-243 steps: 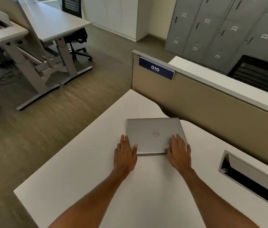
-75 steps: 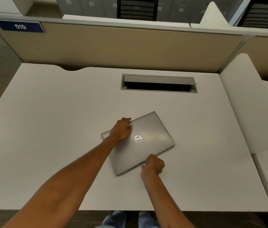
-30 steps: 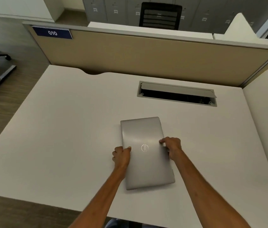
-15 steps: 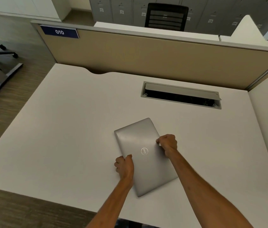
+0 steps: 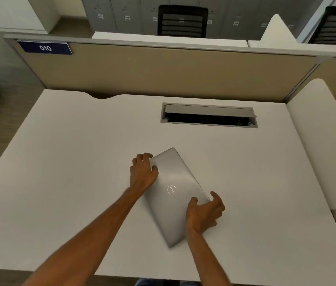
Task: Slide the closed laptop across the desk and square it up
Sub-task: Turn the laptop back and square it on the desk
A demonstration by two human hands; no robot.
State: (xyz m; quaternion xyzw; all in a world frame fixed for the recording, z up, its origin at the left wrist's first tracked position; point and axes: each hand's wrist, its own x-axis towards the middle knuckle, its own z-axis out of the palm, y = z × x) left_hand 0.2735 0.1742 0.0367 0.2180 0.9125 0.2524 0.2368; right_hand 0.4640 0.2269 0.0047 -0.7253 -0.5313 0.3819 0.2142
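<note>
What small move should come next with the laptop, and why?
Probably keep turning the laptop until its long edges run parallel to the desk front. It lies skewed, with the left hand at its far corner and the right hand at its near right edge.

White "010" on the blue sign [image 5: 45,48] atop the partition [image 5: 163,73]; laptop [image 5: 175,203] logo illegible

The closed laptop [image 5: 175,195] no longer lies square near the desk's [image 5: 70,162] far left edge by the partition; it now sits at mid-desk, nearer the front edge, turned further askew than half a second ago. The left hand [image 5: 143,172] has moved up to the laptop's far left corner, and the right hand [image 5: 204,215] has dropped to its near right edge.
</note>
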